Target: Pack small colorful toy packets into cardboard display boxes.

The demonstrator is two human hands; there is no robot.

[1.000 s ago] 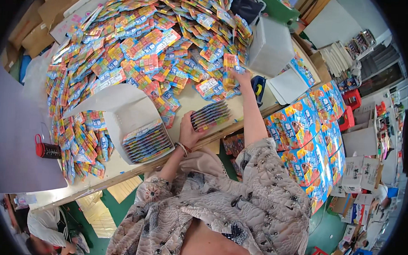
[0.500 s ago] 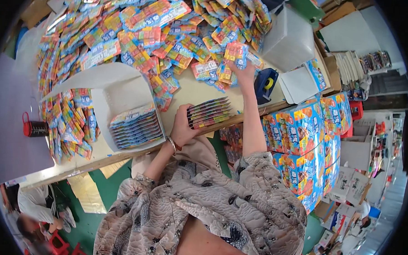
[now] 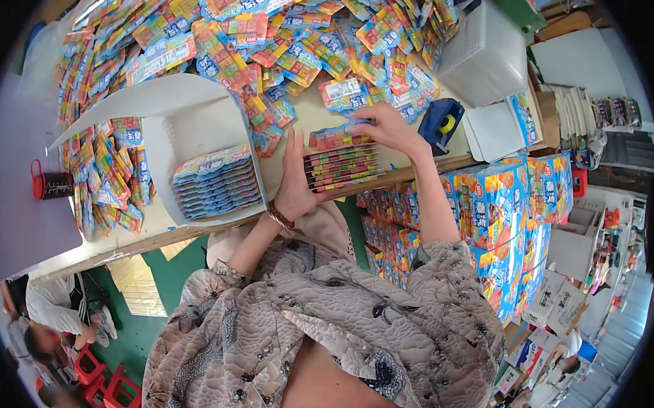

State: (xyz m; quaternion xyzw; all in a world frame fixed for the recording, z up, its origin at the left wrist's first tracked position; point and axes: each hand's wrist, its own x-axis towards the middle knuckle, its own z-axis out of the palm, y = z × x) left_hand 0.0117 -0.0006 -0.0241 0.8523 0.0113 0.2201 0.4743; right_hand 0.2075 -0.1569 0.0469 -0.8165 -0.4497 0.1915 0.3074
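Note:
A short stack of colourful flat packets stands at the table's front edge, edges facing me. My left hand rests against the stack's left end, its fingers stretched out and pointing away from me. Behind the stack, my right hand pinches one packet by its right end, just against the far side of the stack. Left of my left hand, a white open box holds a row of similar packets with blue edges. The thumb of my left hand is partly hidden.
A large heap of loose packets covers the table's far side. A blue tape dispenser and a translucent bin stand at right. Printed boxes are stacked beside the table. A red-lidded bottle is far left; people sit beyond.
My right hand has come back from the heap toward the stack with a packet. My left hand's fingers, curled round the stack's end before, are now straightened.

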